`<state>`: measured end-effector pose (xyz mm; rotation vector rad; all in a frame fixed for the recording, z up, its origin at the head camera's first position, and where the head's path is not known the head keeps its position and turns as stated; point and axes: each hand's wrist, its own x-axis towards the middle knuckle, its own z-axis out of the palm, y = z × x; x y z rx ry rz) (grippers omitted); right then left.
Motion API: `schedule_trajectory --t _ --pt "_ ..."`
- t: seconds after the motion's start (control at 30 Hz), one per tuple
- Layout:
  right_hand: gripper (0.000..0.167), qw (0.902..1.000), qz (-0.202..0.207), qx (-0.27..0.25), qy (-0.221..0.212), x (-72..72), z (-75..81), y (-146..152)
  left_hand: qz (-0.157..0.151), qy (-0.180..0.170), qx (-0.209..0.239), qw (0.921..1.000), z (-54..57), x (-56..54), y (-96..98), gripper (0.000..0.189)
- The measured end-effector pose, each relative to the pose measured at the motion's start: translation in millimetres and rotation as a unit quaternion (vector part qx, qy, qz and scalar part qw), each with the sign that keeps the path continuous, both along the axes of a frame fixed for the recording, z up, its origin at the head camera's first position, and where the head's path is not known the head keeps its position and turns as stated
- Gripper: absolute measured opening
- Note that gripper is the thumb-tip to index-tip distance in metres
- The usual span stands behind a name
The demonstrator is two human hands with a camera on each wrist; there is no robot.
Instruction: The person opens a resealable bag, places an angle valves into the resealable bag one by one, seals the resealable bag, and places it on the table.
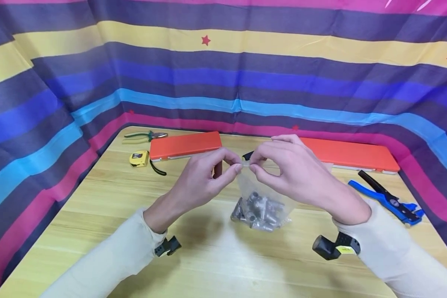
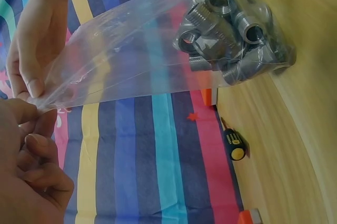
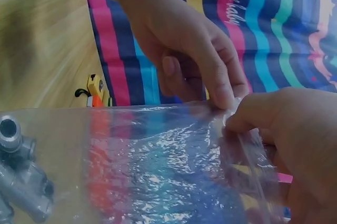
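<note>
A clear plastic zip bag [image 2: 131,50] hangs between my two hands. Grey metal threaded pipe fittings [image 1: 262,211] fill its bottom, close over the wooden table. My left hand [image 1: 199,178] pinches the bag's top edge between thumb and forefinger. Right beside it, my right hand [image 1: 290,169] pinches the same edge, fingertips nearly meeting the left ones. In the right wrist view the bag's upper part [image 3: 168,166] stretches flat and wrinkled from the fingers, with several fittings [image 3: 23,176] at the far left.
Two red cases [image 1: 186,145] [image 1: 350,154] lie at the back. Left of them are a yellow tape measure [image 1: 139,158] and green-handled pliers [image 1: 145,135]. A blue wire stripper [image 1: 389,198] lies at right; a black-and-yellow screwdriver [image 2: 235,145] lies behind the bag. Striped cloth [image 1: 223,74] borders the table [image 1: 97,215].
</note>
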<state>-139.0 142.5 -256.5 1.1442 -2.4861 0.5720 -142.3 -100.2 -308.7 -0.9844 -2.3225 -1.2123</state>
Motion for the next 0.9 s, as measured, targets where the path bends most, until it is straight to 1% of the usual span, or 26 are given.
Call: schedule_trajectory --t 0.17,0.3,0.37,0.5,0.57,0.77,0.9 --pt "0.005 0.9997 -0.005 -0.009 -0.023 -0.7 -1.6 -2.0 -0.003 0.014 -0.001 0.9999 -0.2 -2.0 1.8 0.009" --pt "0.006 0.9996 0.000 -0.007 -0.028 -1.7 -2.2 -5.6 -0.010 0.026 0.000 0.9996 -0.1 -2.8 2.1 0.008" --pt "0.007 0.9998 0.008 -0.006 -0.017 -2.8 -2.5 -7.0 -0.015 0.032 0.000 0.9994 -0.6 -3.7 2.4 0.008" --pt "0.011 0.9993 0.025 -0.012 0.027 -3.8 -3.8 -6.9 -0.020 0.037 0.005 0.9991 -1.8 -5.0 2.5 0.008" --pt "0.011 0.9991 0.026 -0.010 0.033 -3.5 -3.8 -6.2 -0.019 0.036 0.007 0.9992 -2.2 -4.9 1.7 0.008" --pt "0.004 0.9997 -0.010 0.009 -0.021 -1.7 0.9 -2.2 -0.016 0.030 0.011 0.9994 -2.4 -4.5 -0.9 0.009" --pt "0.008 0.9996 -0.009 0.004 -0.025 -2.1 0.4 -0.7 -0.015 0.021 0.011 0.9996 -2.2 -5.6 -0.9 0.009"
